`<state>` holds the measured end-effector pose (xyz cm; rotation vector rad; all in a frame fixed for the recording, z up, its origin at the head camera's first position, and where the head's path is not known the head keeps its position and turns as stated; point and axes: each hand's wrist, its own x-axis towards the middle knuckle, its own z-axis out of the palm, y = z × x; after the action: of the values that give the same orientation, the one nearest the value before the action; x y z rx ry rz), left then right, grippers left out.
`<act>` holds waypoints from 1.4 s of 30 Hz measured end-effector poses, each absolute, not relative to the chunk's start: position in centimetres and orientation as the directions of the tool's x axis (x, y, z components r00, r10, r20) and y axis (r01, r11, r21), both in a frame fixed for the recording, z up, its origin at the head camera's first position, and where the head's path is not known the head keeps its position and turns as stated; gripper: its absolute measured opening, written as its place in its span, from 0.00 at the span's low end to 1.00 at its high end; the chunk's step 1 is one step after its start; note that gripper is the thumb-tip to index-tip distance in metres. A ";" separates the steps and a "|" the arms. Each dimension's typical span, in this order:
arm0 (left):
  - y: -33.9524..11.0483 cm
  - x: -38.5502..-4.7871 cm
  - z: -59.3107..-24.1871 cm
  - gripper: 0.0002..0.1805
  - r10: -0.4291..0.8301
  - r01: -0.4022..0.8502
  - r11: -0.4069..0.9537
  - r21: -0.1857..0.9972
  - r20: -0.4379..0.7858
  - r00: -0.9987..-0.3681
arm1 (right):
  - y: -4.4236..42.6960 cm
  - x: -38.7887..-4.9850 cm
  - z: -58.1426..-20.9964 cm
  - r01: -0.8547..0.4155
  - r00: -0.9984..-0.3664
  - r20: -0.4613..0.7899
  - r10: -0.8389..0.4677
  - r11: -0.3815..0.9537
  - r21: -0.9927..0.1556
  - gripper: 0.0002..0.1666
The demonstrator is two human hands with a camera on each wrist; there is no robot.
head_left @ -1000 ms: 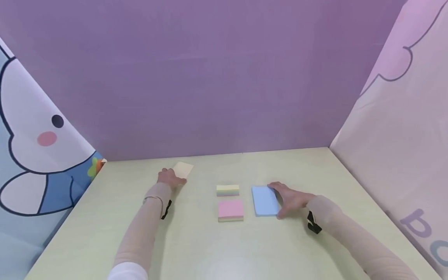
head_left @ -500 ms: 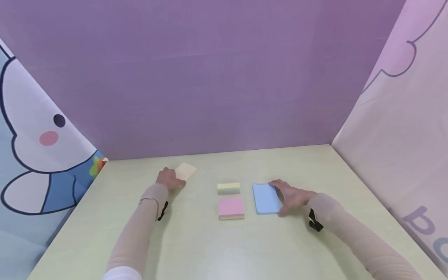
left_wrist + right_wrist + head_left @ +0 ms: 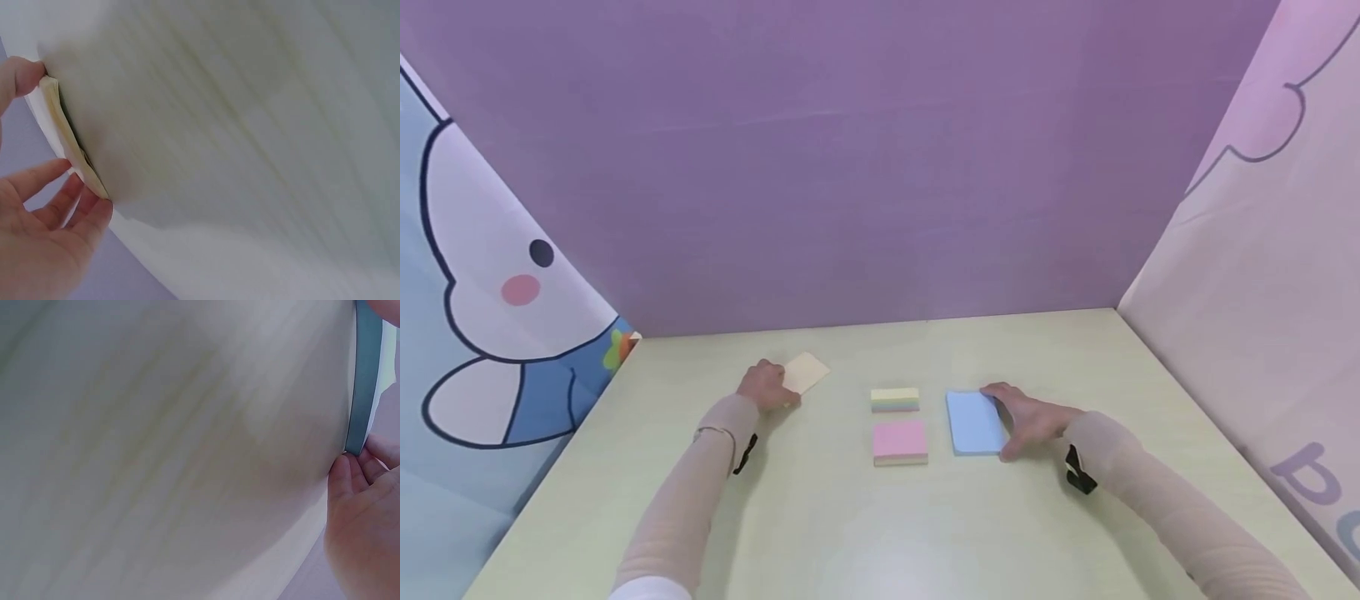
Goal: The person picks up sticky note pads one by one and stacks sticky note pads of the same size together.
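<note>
At the far left of the table, my left hand holds a cream pad of sticky notes, which lies at an angle. The left wrist view shows this pad's edge between thumb and fingers. My right hand grips a light blue sticky-note pad across its right side, thumb at the near edge and fingers at the far one. Its side edge appears at the right of the right wrist view. Between the hands sit a pink-topped note stack and, behind it, a smaller yellow-topped stack.
Everything lies on a pale wooden table. A purple panel rises at its back edge. Printed cloth panels flank it, the left one with a cartoon figure and the right one with lettering.
The cream pad has turned clockwise and shifted slightly right and nearer with my left hand. My right hand stays on the blue pad. The head view has shifted a little.
</note>
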<state>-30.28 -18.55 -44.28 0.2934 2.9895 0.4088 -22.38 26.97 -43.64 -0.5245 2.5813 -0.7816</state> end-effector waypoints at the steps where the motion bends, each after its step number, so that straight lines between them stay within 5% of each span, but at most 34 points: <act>1: -18.6 -30.2 -44.3 0.19 0.214 0.185 0.944 0.272 -0.078 -0.974 | 27.0 -22.4 -43.6 -0.237 -0.853 -0.255 -0.454 0.774 -0.587 0.64; 5: -18.8 -30.0 -44.2 0.19 0.237 0.200 0.932 0.302 -0.091 -0.967 | 27.0 -22.5 -43.7 -0.237 -0.850 -0.256 -0.460 0.768 -0.595 0.64; 11: -19.2 -30.1 -44.0 0.41 0.243 0.133 0.884 0.448 -0.197 -0.950 | 27.2 -22.7 -43.8 -0.247 -0.847 -0.250 -0.469 0.764 -0.596 0.64; 15: -19.5 -30.5 -44.2 0.42 0.252 0.121 0.877 0.464 -0.230 -0.940 | 27.2 -22.8 -43.7 -0.255 -0.842 -0.244 -0.481 0.754 -0.605 0.64; 24: -17.4 -30.4 -43.9 0.23 0.301 0.266 0.935 0.235 -0.125 -0.945 | 27.3 -22.7 -43.8 -0.261 -0.841 -0.234 -0.488 0.745 -0.614 0.64; 31: -16.3 -30.8 -44.0 0.26 0.228 0.201 0.963 0.178 -0.151 -0.962 | 27.3 -22.7 -43.8 -0.265 -0.837 -0.234 -0.494 0.741 -0.616 0.64; 42: -17.5 -30.7 -43.2 0.14 0.456 0.384 0.858 0.341 -0.162 -0.875 | 27.4 -22.8 -43.9 -0.263 -0.839 -0.243 -0.487 0.754 -0.602 0.63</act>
<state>-30.74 -17.45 -43.17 0.6417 2.7953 0.4414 -22.75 27.37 -43.90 -0.5734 2.5647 -0.7975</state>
